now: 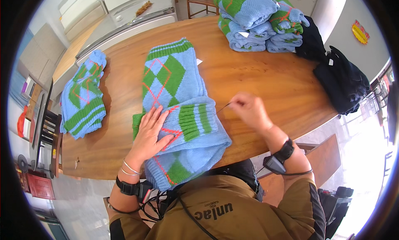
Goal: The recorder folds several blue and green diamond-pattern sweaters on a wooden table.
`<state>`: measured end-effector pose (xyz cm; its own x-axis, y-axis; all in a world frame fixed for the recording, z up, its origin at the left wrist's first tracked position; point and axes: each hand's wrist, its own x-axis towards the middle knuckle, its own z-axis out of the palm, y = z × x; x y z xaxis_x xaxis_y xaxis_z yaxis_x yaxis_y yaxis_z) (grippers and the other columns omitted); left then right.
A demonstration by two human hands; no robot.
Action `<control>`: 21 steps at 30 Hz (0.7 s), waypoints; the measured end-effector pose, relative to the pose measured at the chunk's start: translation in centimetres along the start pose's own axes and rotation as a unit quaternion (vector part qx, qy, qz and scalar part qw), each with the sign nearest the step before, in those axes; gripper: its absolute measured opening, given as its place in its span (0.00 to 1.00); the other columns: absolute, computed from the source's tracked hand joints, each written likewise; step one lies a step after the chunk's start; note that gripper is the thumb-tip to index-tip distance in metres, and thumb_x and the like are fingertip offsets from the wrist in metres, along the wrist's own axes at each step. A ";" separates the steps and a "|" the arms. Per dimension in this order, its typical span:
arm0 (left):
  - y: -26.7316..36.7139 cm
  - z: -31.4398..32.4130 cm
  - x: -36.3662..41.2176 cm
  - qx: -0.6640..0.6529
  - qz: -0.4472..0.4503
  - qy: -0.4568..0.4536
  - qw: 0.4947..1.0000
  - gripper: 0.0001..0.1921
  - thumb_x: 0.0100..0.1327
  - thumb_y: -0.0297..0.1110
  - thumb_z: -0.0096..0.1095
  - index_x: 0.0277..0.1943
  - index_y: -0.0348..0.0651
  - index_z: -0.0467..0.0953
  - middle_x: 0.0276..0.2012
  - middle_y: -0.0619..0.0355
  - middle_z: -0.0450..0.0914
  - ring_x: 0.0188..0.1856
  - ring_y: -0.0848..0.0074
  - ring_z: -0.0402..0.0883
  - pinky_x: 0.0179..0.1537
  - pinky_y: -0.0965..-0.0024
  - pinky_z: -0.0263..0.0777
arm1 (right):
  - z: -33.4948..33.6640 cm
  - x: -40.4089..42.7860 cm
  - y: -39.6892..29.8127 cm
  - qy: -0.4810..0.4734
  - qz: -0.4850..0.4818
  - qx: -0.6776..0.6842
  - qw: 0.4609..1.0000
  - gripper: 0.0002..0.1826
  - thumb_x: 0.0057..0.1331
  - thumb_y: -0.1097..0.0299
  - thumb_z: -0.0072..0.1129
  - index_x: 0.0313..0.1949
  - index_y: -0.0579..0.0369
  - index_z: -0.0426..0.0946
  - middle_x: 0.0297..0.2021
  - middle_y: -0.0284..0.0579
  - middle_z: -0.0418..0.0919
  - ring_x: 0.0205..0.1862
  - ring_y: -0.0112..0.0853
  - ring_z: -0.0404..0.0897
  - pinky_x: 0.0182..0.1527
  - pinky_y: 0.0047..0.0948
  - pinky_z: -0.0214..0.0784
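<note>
A blue and green argyle knit sweater point(168, 75) with red-orange diamond lines lies partly folded on the wooden table before me. Its sleeve, with a striped green ribbed cuff point(191, 121), is folded across the body. My left hand point(152, 131) rests flat on this folded part, fingers spread, gripping nothing. Just right of the sweater, my right hand point(249, 109) is raised and slightly blurred. Its thumb and fingers pinch a thin dark strand point(223, 108) that slants down towards the sweater's edge; whether the strand is attached there I cannot tell. A white tag point(199, 62) sticks out at the sweater's right side.
Another argyle sweater point(84, 96) lies crumpled at the table's left end. Several folded sweaters point(249, 25) are stacked at the far right, beside dark garments point(339, 81) along the right edge. The wooden table point(255, 75) has a curved rim. A wooden chair point(202, 1) stands beyond it.
</note>
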<state>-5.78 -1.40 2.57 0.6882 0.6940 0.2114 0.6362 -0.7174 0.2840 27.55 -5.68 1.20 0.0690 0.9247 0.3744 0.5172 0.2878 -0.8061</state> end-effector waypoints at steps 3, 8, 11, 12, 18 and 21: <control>0.1 -0.2 -0.4 0.005 -0.004 0.013 1.000 0.34 0.58 0.46 0.61 0.65 0.40 0.61 0.66 0.44 0.59 0.68 0.50 0.54 0.67 0.53 0.47 | -4.1 1.4 2.5 0.204 0.062 -0.056 0.975 0.05 0.59 0.73 0.59 0.32 0.61 0.79 0.25 0.44 0.77 0.26 0.30 0.76 0.30 0.27 0.68; 0.6 -0.7 0.0 -0.031 0.024 0.108 0.993 0.30 0.57 0.42 0.64 0.59 0.39 0.67 0.62 0.46 0.65 0.64 0.51 0.61 0.65 0.53 0.52 | -6.1 0.5 1.9 0.169 -0.055 -0.323 0.929 0.28 0.56 0.71 0.60 0.57 0.55 0.66 0.57 0.52 0.66 0.55 0.45 0.70 0.55 0.37 0.66; 1.5 -0.4 -0.2 0.018 0.029 0.110 0.993 0.27 0.57 0.42 0.63 0.57 0.39 0.68 0.60 0.47 0.67 0.63 0.53 0.63 0.64 0.53 0.53 | -1.0 0.5 -2.8 0.060 -0.144 -0.241 0.958 0.31 0.56 0.66 0.63 0.59 0.54 0.64 0.60 0.52 0.64 0.63 0.46 0.61 0.62 0.43 0.57; 1.6 -0.1 -0.2 0.056 0.025 0.081 0.995 0.26 0.58 0.42 0.62 0.57 0.40 0.69 0.59 0.48 0.68 0.62 0.54 0.64 0.64 0.53 0.53 | 1.1 -0.3 -4.1 0.035 -0.188 -0.254 0.948 0.32 0.56 0.63 0.63 0.60 0.53 0.64 0.59 0.52 0.64 0.63 0.45 0.62 0.62 0.41 0.56; -2.5 -1.3 -0.3 -0.057 -0.026 0.091 0.994 0.24 0.61 0.42 0.58 0.57 0.39 0.69 0.58 0.45 0.70 0.61 0.55 0.66 0.63 0.56 0.55 | 7.6 -4.0 -7.7 -0.256 -0.243 -0.233 0.906 0.30 0.57 0.58 0.62 0.58 0.50 0.67 0.61 0.49 0.61 0.65 0.46 0.57 0.67 0.48 0.44; -4.9 -1.1 -1.8 -0.090 -0.086 0.051 0.991 0.25 0.63 0.44 0.57 0.58 0.38 0.68 0.56 0.44 0.71 0.59 0.54 0.67 0.61 0.59 0.59 | 7.5 -3.8 -7.3 -0.257 -0.265 -0.236 0.899 0.26 0.58 0.60 0.60 0.56 0.48 0.68 0.61 0.46 0.61 0.66 0.44 0.55 0.67 0.52 0.42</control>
<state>-10.56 0.95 1.80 0.5296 0.8148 0.2361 0.6626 -0.5711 0.4846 17.12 -9.49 2.25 -0.6340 0.7171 0.2894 0.6738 0.6959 -0.2483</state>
